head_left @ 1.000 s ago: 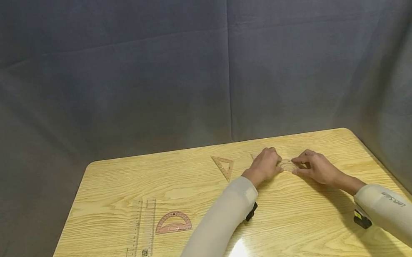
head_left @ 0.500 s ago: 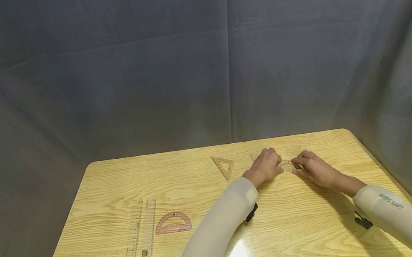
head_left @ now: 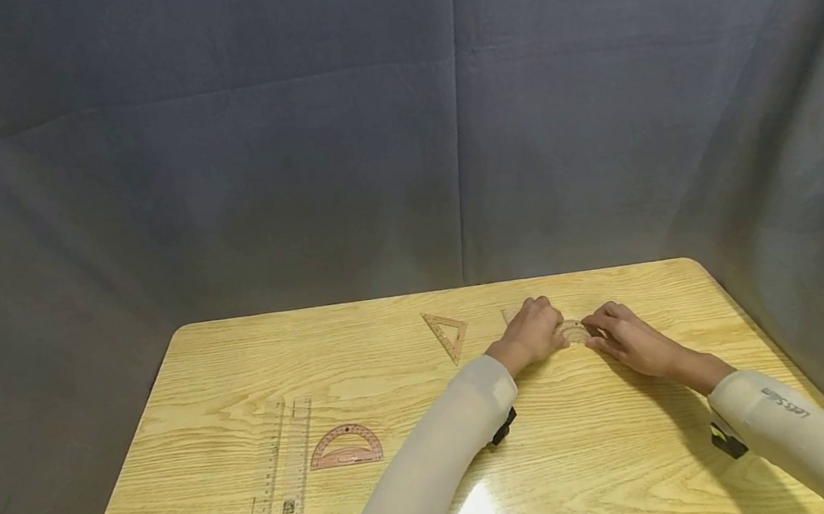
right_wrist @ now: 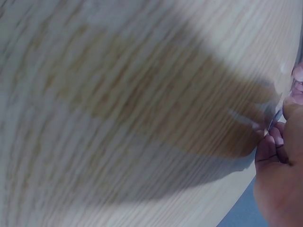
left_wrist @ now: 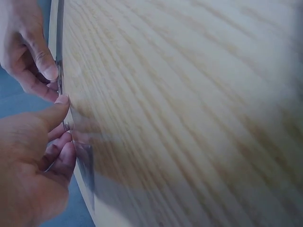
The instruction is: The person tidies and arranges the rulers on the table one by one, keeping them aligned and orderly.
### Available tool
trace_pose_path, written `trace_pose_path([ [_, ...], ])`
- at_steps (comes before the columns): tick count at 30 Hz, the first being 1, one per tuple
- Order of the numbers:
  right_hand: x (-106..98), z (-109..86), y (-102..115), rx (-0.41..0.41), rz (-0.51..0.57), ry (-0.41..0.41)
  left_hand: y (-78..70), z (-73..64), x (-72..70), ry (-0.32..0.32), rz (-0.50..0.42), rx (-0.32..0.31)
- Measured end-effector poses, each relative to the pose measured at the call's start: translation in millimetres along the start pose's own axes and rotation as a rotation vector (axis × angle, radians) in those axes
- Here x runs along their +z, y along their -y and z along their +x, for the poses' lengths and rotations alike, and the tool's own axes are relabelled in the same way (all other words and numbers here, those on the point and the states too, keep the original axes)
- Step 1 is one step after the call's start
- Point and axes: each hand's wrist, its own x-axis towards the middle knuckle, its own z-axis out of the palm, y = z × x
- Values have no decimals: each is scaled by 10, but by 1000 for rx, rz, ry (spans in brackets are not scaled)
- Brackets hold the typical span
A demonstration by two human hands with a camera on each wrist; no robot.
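Toward the back right of the table, a small clear protractor (head_left: 575,330) spans the space between my two hands. My left hand (head_left: 535,329) pinches its left end between thumb and curled fingers. Its right end is pinched by the thumb and fingertips of my right hand (head_left: 630,339). In the left wrist view, my left hand (left_wrist: 33,165) and right hand (left_wrist: 31,54) meet the thin edge close over the tabletop. The right wrist view catches my right hand (right_wrist: 279,175) at the frame's edge. Fingers cover both ends of the protractor.
Left of my hands lies an orange-tinted set square (head_left: 448,336). A clear set square (head_left: 508,314) is partly hidden behind my left hand. Two clear rulers (head_left: 268,465) and a pink protractor (head_left: 346,446) lie at the front left of the wooden table (head_left: 278,346). Grey curtains (head_left: 313,175) surround it.
My right hand has shifted very slightly left, its fingers closer together at the clear protractor's end. The left hand and the other drawing tools have stayed where they were.
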Motion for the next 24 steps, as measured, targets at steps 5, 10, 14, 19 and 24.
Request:
trace_pose_path([
  [5,-1,-6,7,38,28,11,-12,-16,-11,-3,-28,-19],
  [10,-7,-17,11,110,100,0,-13,-5,0,-24,-27,-27],
  [14,3,-12,-9,136,139,-33,-7,16,9,-44,-30,-20],
  [19,8,-12,-23,198,163,-29,-6,24,5,-55,-83,-3],
  [24,9,-31,-17,271,203,-22,-11,22,2,-52,-192,-38],
])
